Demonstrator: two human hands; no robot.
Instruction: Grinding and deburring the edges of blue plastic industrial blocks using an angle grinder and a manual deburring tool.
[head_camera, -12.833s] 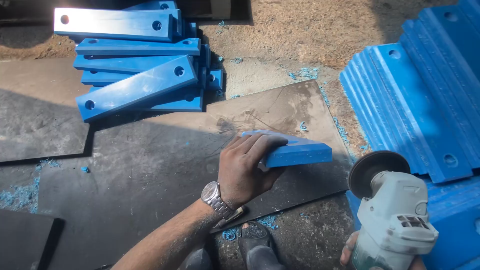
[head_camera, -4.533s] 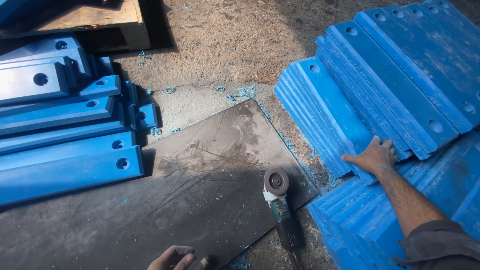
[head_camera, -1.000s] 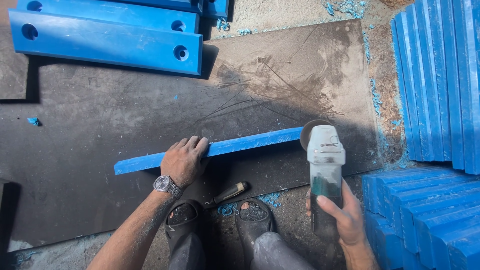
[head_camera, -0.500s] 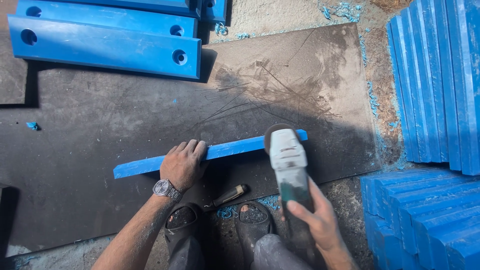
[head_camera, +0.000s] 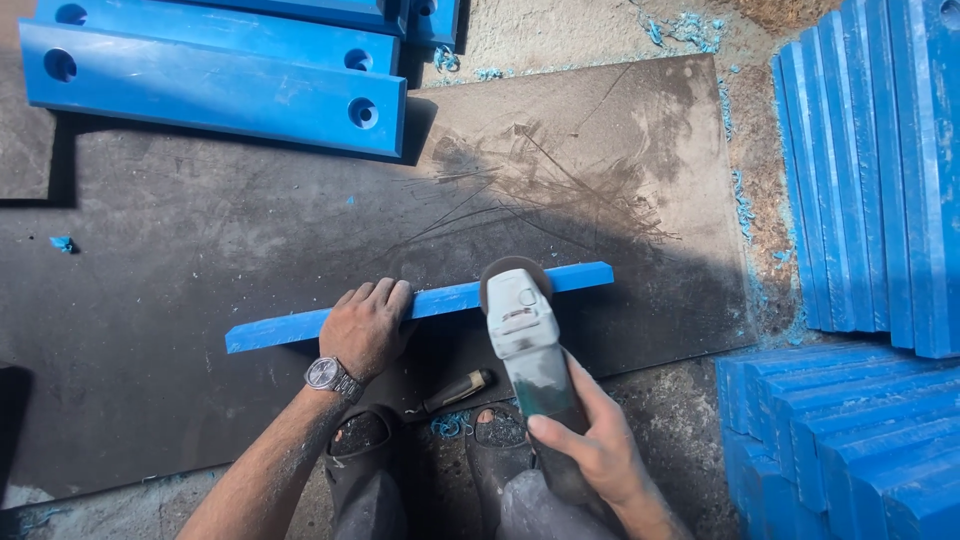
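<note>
On a dark scuffed metal sheet on the floor, the left hand presses down a long blue plastic bar standing on edge while the right hand grips a pale grey angle grinder whose disc meets the bar's top edge.

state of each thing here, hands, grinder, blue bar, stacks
left hand: pressed flat on the blue bar
right hand: gripping the angle grinder's body
angle grinder: disc against the bar's edge
blue bar: standing on edge on the dark sheet
blue slabs: stacked flat
small tool: lying by the feet
</note>
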